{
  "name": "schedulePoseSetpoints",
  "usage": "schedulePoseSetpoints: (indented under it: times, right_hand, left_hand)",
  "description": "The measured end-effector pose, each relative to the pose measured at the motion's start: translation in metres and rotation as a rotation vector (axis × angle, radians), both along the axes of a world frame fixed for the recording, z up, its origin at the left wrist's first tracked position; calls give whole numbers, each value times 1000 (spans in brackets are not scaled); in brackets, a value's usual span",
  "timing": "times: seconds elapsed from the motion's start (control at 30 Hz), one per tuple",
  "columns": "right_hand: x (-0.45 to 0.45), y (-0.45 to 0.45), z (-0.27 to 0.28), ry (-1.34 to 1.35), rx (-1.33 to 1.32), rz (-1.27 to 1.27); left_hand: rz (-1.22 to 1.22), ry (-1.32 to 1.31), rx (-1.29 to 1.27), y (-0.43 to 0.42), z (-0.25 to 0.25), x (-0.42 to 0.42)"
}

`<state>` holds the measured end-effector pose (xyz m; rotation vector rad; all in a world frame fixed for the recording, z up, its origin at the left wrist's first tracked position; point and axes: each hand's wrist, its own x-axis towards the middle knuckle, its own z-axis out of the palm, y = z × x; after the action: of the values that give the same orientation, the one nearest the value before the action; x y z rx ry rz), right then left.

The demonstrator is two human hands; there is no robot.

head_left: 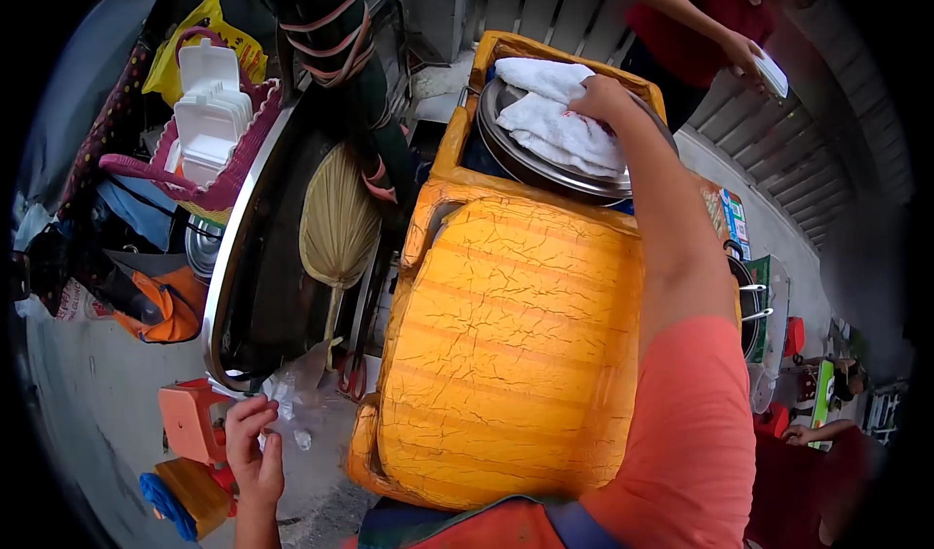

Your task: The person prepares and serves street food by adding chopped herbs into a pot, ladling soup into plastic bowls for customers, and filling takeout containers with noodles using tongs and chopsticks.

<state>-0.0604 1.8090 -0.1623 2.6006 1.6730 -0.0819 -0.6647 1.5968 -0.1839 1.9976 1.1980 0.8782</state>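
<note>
My right hand [605, 99] reaches to a white cloth [559, 121] that lies folded on a round metal lid [501, 145]. Its fingers are closed on the cloth's right part, their tips partly hidden. The lid sits on a yellow-taped box [449, 150]. Nearer to me is a large yellow taped cover [506, 354] with cracked tape. My left hand [255, 447] is raised at the lower left with its fingers loosely curled and apart, holding nothing, beside a red stool [190, 421].
A dried leaf fan [341, 218] lies on a dark metal-rimmed tray [226, 267]. Left of it, a pink basket [238, 184] holds white foam boxes [209, 111]. A person in dark red [696, 24] holds a white box at the upper right. Pans [751, 306] stand at right.
</note>
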Motion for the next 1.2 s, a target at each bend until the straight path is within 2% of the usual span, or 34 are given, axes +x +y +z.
schedulePoseSetpoints:
  times: [0.07,0.1,0.17,0.2,0.23,0.27,0.33,0.37,0.4,0.43,0.47,0.5,0.53,0.57,0.63,0.67,0.7,0.73,0.8,0.87,0.93,0.97,1.0,1.07,1.13,1.2]
  right_hand:
    - [15,20,-31,12,-11,-46]
    - [16,21,-39,86,-30,-89]
    - [7,22,-63,43,-16,-71]
    - [4,22,-67,-9,18,-64]
    - [3,25,-63,-32,-127,-38]
    - [5,20,-60,-34,-119,-40]
    - [-1,-9,-46,152,-66,-76]
    - [6,-36,-41,195,19,19]
    - [20,-72,-36,278,155,117]
    - [7,-124,-7,154,163,95]
    - [8,-184,6,-79,221,146]
    - [8,-247,23,-175,233,177]
    - [8,-316,25,-319,251,85]
    - [2,-384,25,-263,295,-73]
    - [-24,-501,12,106,387,-488]
    - [-44,-541,1,355,471,-623]
    - [-62,-566,-9,555,535,-657]
    - [-80,-575,-18,760,605,-689]
    - [-108,-564,-22,681,623,-545]
    - [-104,-565,-21,710,616,-560]
    - [-109,-563,-6,775,634,-556]
    - [-115,-562,5,850,755,-524]
    - [-112,-565,11,858,746,-504]
    - [-100,-557,20,826,789,-407]
    - [-70,-520,29,902,828,-428]
    - [-36,-468,24,734,772,-383]
  left_hand:
    - [96,105,-61,-28,-14,-20]
    - [146,41,-163,-39,-19,-20]
    - [207,-24,-276,-51,-29,-20]
    - [160,-20,-278,-53,-33,-17]
    - [110,-21,-270,-54,-37,-12]
    - [108,-23,-261,-52,-39,-6]
    - [-54,-17,-232,-43,-37,14]
    - [-123,-24,-213,-36,-32,28]
    - [-198,-30,-201,-30,-27,42]
    - [-220,-23,-203,-25,-22,49]
    - [-294,32,-205,-20,-18,57]
    - [-364,83,-206,-19,-16,64]
    - [-375,74,-199,-20,-16,69]
    - [-379,107,-243,-24,-16,75]
    - [-383,205,-251,-28,-21,81]
    - [-386,207,-259,-31,-18,84]
    - [-343,285,-240,-35,-14,90]
    - [-300,364,-215,-36,-10,95]
    - [-251,304,-273,-43,-9,102]
    - [-126,98,-326,-50,-14,102]
    - [-87,89,-264,-55,-7,103]
    - [-78,-21,-273,-54,-2,103]
    - [-63,-134,-279,-53,4,103]
    - [-71,-47,-172,-44,21,113]
    - [-67,124,-69,-19,49,142]
    - [-105,-10,31,29,30,180]
